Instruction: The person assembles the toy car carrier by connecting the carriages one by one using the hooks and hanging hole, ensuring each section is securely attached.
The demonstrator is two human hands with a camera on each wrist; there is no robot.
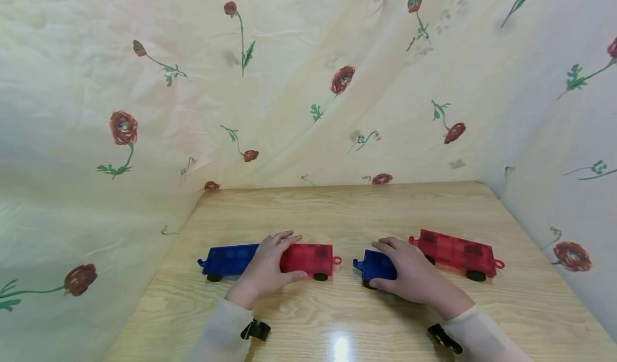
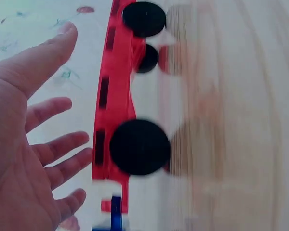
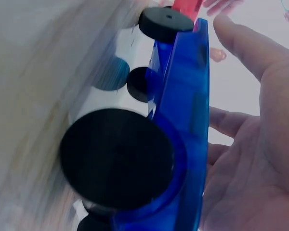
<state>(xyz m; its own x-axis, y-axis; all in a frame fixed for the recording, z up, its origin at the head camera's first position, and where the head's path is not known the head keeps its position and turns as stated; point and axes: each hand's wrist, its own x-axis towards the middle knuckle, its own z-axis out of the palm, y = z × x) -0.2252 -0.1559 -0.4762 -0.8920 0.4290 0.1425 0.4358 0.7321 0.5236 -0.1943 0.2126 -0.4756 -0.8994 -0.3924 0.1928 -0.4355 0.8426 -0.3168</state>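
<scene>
On the left of the wooden table, a translucent red toy wagon (image 1: 313, 258) and a blue toy wagon (image 1: 228, 260) stand end to end. My left hand (image 1: 270, 265) hovers over where they meet, fingers spread; in the left wrist view, a blue hook sits at the red wagon's (image 2: 118, 91) ring. My right hand (image 1: 412, 271) is above another blue wagon (image 1: 378, 266), thumb on its near side and fingers toward the far side. The right wrist view has this blue wagon (image 3: 185, 101) beside the extended thumb; contact is unclear. Behind the right hand stands a second red wagon (image 1: 458, 252).
A gap of bare table (image 1: 344, 287) separates the left red wagon's ring from the right blue wagon's hook. Flower-print cloth (image 1: 299, 83) hangs at the back and both sides. Each wrist wears a black strap (image 1: 255, 330).
</scene>
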